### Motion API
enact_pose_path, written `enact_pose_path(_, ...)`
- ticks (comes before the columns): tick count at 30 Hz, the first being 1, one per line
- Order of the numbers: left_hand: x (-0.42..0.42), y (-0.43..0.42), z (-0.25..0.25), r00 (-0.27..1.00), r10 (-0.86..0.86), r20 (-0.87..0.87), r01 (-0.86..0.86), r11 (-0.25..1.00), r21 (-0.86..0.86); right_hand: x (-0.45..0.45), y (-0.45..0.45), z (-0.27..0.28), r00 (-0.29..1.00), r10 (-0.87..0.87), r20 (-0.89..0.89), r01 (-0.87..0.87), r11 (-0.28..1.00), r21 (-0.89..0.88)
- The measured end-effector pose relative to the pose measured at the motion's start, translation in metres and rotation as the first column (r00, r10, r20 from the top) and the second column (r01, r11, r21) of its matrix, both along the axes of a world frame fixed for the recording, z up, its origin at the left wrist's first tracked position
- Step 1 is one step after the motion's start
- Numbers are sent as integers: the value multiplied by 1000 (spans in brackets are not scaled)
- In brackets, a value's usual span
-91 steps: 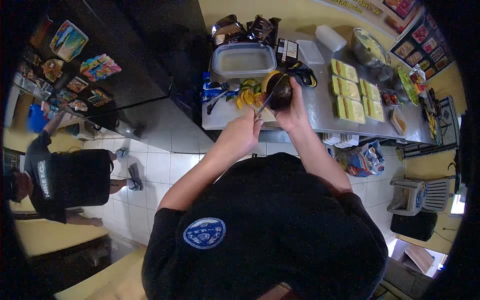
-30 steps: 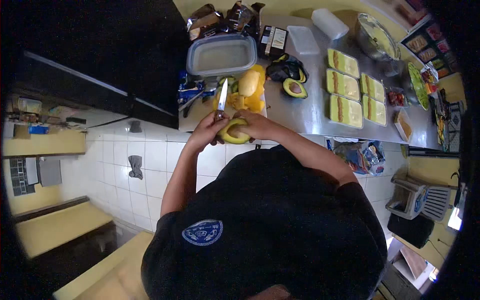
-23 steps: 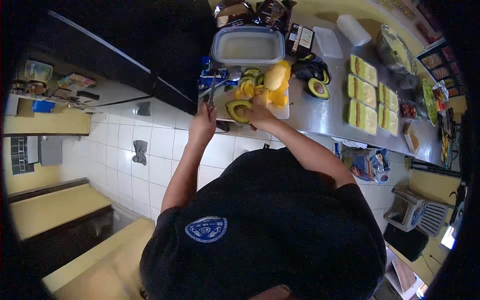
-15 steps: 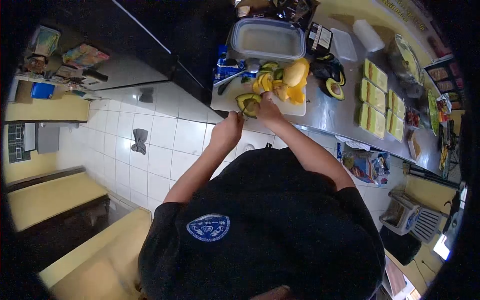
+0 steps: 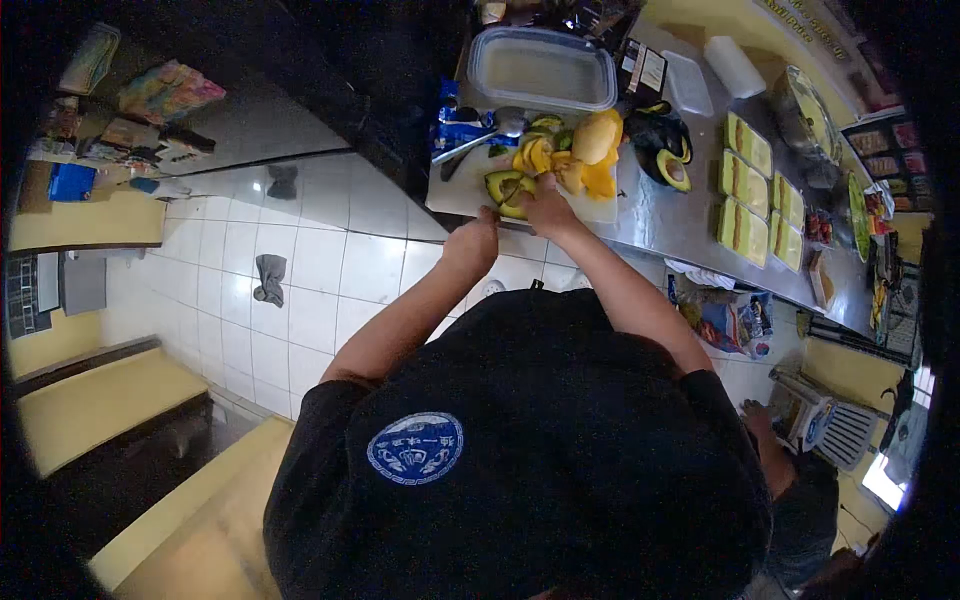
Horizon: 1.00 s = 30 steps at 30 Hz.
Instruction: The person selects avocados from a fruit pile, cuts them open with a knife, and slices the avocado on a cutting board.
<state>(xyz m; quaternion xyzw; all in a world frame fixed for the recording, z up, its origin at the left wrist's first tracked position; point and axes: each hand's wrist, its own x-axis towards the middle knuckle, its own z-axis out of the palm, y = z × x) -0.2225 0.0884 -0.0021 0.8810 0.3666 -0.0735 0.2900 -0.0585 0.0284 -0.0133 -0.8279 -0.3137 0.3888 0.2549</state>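
My left hand (image 5: 472,245) is closed around the knife, which my fingers and the avocado mostly hide. It is at the front edge of the white cutting board (image 5: 455,190). My right hand (image 5: 550,208) grips an avocado half (image 5: 503,186), cut face up, over the board's front part. Behind it lie sliced yellow fruit (image 5: 537,156), a peeled yellow fruit piece (image 5: 597,137) and peels (image 5: 600,180). A spoon (image 5: 508,122) rests at the board's back left. Right of the board sits another avocado half with its pit (image 5: 673,170), beside dark avocado pieces (image 5: 655,130).
A clear plastic container (image 5: 540,68) stands behind the board. Several filled trays (image 5: 745,190) are on the steel table (image 5: 645,215), with a metal bowl (image 5: 805,115) at the back right. Another person's arm (image 5: 775,455) shows at lower right. A dark cloth (image 5: 270,280) lies on the floor.
The avocado half went from near my body onto the board area, and my left hand moved in beside it. The knife blade, earlier visible, is now mostly hidden. Another person has appeared at lower right.
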Motion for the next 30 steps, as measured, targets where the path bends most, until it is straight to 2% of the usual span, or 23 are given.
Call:
enact_pose_path(1,1,6,-9,1000,3,9,-3,1000,6,4,-2,4,1000,3,9,-3,1000,6)
enact_pose_path(3,2,22,-32,987,-149,52,151,988,-22,11,-7,11,925,-90,-368,154,977,147)
enact_pose_path(4,2,22,-31,993,-107,44,108,994,-27,12,-14,10,928,-86,-362,151,976,155)
enact_pose_path(6,-6,27,-28,985,-155,75,156,988,-11,10,-29,8,722,-222,-655,460,861,217)
enact_pose_path(7,-7,26,-3,974,-207,98,208,978,0,9,-39,17,726,-213,-653,458,859,230)
enact_pose_path(8,-8,24,24,982,-190,13,191,982,-18,12,-50,27,618,-199,-760,518,830,204)
enact_pose_path(9,-3,32,27,981,-195,17,195,981,1,18,-55,34,496,-176,-850,575,801,170)
enact_pose_path(12,8,43,14,977,-45,208,23,994,106,31,-75,21,482,-104,-870,566,795,218)
enact_pose_path(13,21,49,16,977,-44,207,22,994,108,27,-76,28,481,-102,-871,565,795,219)
enact_pose_path(15,48,66,24,849,-153,506,24,968,251,26,-74,43,493,-171,-853,609,768,199)
enact_pose_path(16,57,78,26,848,-157,506,26,966,256,29,-76,43,493,-167,-854,611,765,203)
enact_pose_path(18,67,105,30,959,-111,261,18,942,334,37,-81,42,392,-61,-918,633,741,222)
enact_pose_path(19,67,118,22,959,-114,260,21,941,338,41,-83,45,392,-58,-918,635,739,225)
enact_pose_path(21,65,138,-10,955,-240,177,146,895,422,49,-88,53,131,-16,-991,710,699,83)
enact_pose_path(22,66,132,-14,976,-119,181,31,904,426,53,-90,49,129,-13,-992,714,696,83)
enact_pose_path(25,65,123,-6,963,-166,211,38,863,505,69,-98,38,68,26,-997,737,672,68)
enact_pose_path(26,66,118,-2,963,-171,207,44,862,506,72,-102,35,41,104,-994,729,677,101)
enact_pose_path(27,67,110,16,978,-150,143,73,896,438,75,-105,35,15,182,-983,720,681,137)
enact_pose_path(28,68,104,25,988,-132,76,95,926,366,77,-107,40,15,184,-983,721,679,138)
enact_pose_path(30,65,100,22,987,-102,122,53,935,350,76,-108,49,115,52,-992,780,613,122)
